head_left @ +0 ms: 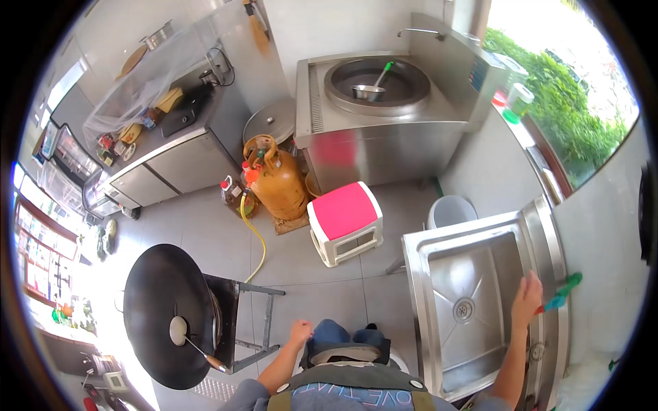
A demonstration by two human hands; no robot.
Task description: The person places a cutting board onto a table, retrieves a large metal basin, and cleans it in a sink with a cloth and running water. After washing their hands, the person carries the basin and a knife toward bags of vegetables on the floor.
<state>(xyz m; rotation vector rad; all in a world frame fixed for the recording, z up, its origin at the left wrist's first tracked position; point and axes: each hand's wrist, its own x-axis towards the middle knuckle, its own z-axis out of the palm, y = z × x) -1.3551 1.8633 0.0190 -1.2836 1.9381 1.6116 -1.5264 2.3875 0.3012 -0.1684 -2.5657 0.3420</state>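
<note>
My right hand [527,296] is over the right side of a stainless steel sink [439,301], fingers stretched forward and nothing visible in them. Just beside it, on the sink's back ledge, lies a green, teal and red item [563,290] whose kind I cannot make out. My left hand [300,332] hangs by my left knee, fingers curled in, with no object showing. To its left a large black wok [161,288] rests on a metal stand [266,322]; a ladle [178,331] with a wooden handle lies in the wok.
A stool [345,212] with a pink top stands ahead. Behind it are an orange gas cylinder [277,185] with a yellow hose [258,240] and a steel stove [384,147] holding a big wok [404,75]. A white bucket [452,211] stands behind the sink.
</note>
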